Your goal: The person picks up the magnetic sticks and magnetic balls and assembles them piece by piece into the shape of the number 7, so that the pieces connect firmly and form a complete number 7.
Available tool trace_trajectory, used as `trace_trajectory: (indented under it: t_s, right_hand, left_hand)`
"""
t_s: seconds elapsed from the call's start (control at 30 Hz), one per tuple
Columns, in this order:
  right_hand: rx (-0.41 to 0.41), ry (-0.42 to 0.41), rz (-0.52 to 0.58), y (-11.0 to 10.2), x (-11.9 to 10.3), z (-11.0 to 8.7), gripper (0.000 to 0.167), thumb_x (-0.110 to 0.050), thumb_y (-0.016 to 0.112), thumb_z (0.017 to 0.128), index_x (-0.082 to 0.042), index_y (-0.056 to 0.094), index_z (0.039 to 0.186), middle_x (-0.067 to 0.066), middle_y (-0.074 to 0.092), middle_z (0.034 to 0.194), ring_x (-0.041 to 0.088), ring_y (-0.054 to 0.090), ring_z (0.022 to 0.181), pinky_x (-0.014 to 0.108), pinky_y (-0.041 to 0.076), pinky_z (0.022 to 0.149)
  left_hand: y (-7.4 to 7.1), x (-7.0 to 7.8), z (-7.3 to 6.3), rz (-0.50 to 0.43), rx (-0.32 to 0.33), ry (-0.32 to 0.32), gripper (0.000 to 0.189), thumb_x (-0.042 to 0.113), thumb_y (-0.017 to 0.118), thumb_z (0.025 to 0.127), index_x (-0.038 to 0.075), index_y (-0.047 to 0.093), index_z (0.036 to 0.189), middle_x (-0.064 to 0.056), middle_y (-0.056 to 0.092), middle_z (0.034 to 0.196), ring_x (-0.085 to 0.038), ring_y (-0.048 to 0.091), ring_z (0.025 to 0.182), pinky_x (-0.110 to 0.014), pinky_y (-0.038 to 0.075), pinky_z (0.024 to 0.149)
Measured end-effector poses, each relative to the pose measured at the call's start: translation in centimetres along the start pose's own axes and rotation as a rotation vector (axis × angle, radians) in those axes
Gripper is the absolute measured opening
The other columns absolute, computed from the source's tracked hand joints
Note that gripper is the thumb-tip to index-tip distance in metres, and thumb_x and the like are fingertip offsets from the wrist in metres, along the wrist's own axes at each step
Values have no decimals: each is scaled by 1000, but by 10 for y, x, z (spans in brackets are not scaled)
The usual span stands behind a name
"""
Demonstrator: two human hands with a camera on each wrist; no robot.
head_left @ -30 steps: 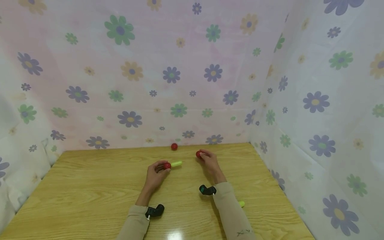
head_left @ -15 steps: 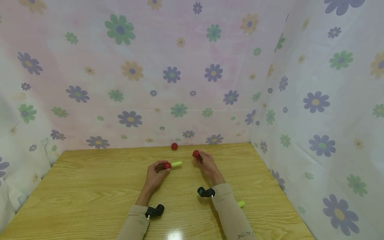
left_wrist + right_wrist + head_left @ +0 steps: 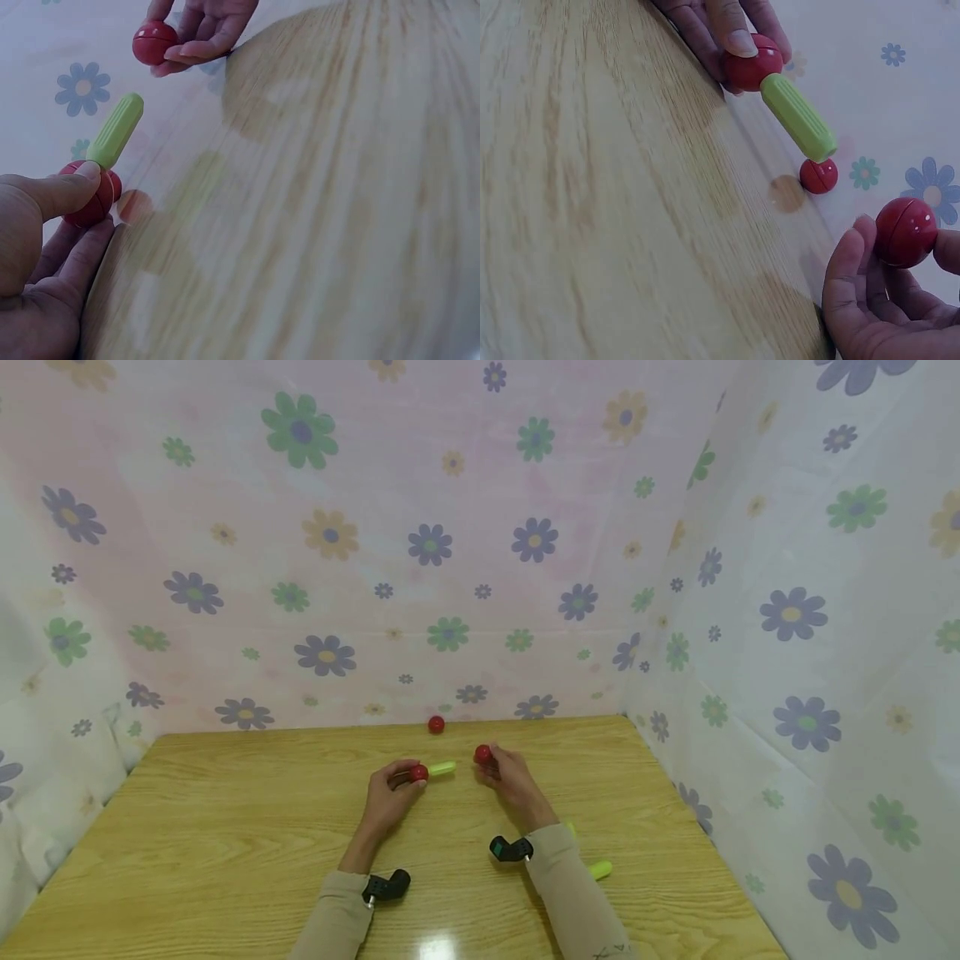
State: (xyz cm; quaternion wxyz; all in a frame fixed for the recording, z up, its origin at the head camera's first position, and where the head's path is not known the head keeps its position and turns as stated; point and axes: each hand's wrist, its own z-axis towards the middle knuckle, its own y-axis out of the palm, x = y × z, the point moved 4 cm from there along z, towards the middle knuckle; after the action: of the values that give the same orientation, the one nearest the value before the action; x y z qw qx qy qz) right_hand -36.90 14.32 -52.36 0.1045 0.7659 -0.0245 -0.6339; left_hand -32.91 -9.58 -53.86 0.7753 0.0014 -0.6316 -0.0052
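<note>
My left hand [image 3: 387, 797] pinches a red ball [image 3: 419, 773] between thumb and fingers. From that ball a ribbed light-green stick [image 3: 798, 118] juts toward the right side; the left wrist view shows the stick [image 3: 117, 132] joined end-on to the ball. A second red ball [image 3: 906, 232], with a thin seam round it, is held at the fingertips of my right hand [image 3: 517, 777]. In the head view this ball sits a short gap to the right of the stick's free end. Both hands are low over the wooden table [image 3: 247, 843].
A third red ball [image 3: 437, 724] lies at the table's back edge, by the flowered cloth [image 3: 480, 527]. Beside my right sleeve lies a green stick [image 3: 602, 870], and another green piece [image 3: 571, 829] peeks out from behind the sleeve. Flowered cloth also hangs along both sides.
My right hand has moved left and slightly nearer me with its red ball, closing in on the green stick. Another green piece now shows beside the right sleeve. My left hand stays put.
</note>
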Motion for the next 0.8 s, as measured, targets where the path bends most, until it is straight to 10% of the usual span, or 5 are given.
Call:
trace_trajectory:
  t_s: [0.47, 0.8]
  right_hand:
    - [-54, 3, 52, 4, 11, -2, 43, -19, 40, 112, 15, 49, 137, 12, 68, 104, 12, 69, 89, 26, 60, 87]
    - [-154, -36, 24, 3, 12, -2, 45, -9, 47, 109, 19, 41, 144, 34, 50, 140, 23, 66, 114, 33, 54, 102]
  left_hand:
    - [1, 0, -1, -17, -9, 8, 37, -5, 73, 90, -9, 65, 126, -29, 63, 128, -43, 62, 119, -17, 55, 87]
    - [0, 1, -1, -3, -1, 14, 37, -3, 74, 90, -9, 65, 126, -28, 64, 127, -42, 63, 117, -16, 55, 86]
